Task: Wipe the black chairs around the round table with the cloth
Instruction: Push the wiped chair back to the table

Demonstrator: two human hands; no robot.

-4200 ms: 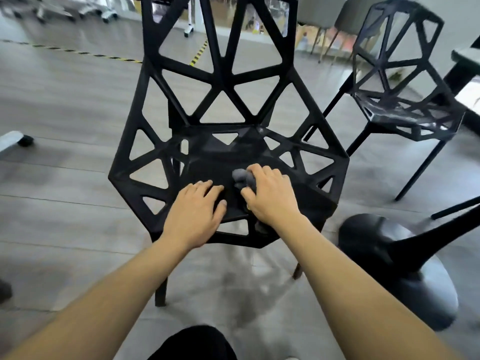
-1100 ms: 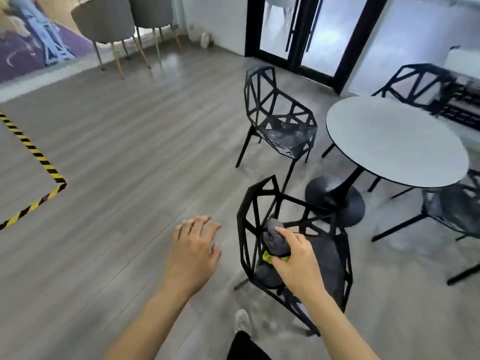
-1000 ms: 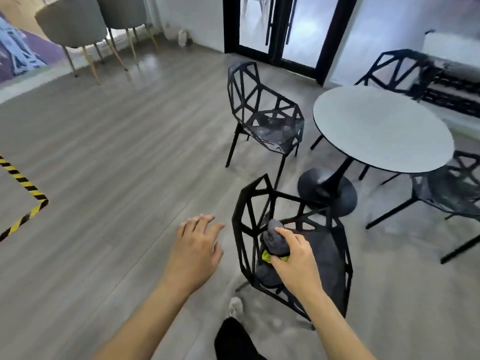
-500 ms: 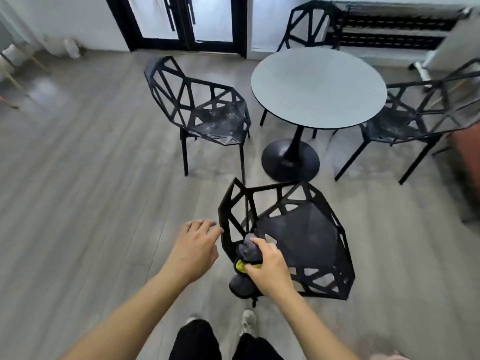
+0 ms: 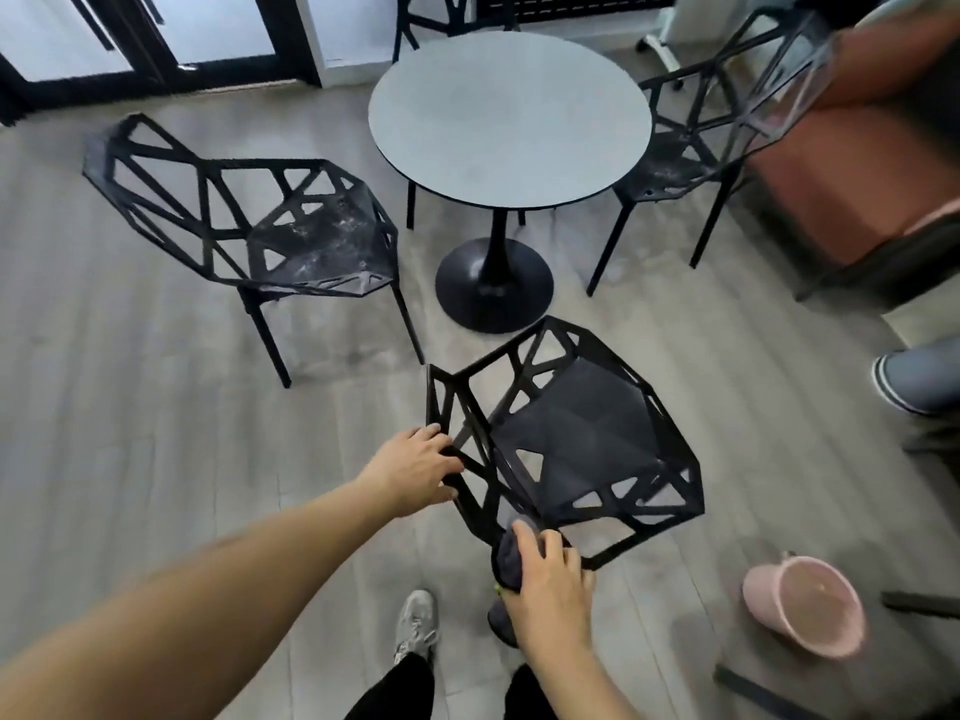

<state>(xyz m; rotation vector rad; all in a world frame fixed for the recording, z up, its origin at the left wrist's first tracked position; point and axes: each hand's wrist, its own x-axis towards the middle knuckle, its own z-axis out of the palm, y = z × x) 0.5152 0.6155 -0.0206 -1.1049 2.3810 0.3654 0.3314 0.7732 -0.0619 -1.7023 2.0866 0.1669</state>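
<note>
Gripping the nearest black chair (image 5: 582,439), left hand (image 5: 413,472) fingers curl; right hand (image 5: 545,579) holds cloth (image 5: 508,556).

Lighting: even, soft daylight, brightest at the black-framed glass doors (image 5: 156,39) far beyond the left hand (image 5: 413,472). Shadows: faint, diffuse on the grey wood-plank floor (image 5: 130,407). Glare: pale sheen on the round grey tabletop (image 5: 509,116). Blur: smearing at the black lattice chair (image 5: 727,111) far beyond the right hand (image 5: 550,584). Distortion: wide-angle bowing at the edges.
</note>
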